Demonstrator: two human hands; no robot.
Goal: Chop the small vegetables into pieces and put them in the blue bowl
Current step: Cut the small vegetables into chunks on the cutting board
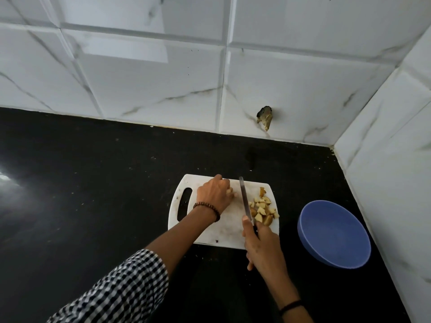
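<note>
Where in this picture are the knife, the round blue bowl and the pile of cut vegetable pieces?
Steel-bladed knife (245,199): head view, middle of the blade.
Round blue plastic bowl (310,241): head view, left inner wall.
Pile of pale cut vegetable pieces (262,209): head view, centre of the heap on the white board.

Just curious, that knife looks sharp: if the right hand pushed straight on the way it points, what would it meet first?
Probably nothing on the cutting board. The right hand and its knife point toward the tiled wall, passing between the left hand and the chopped pieces. Depth is unclear.

White marbled wall tiles (149,73), black counter (81,183)
</note>
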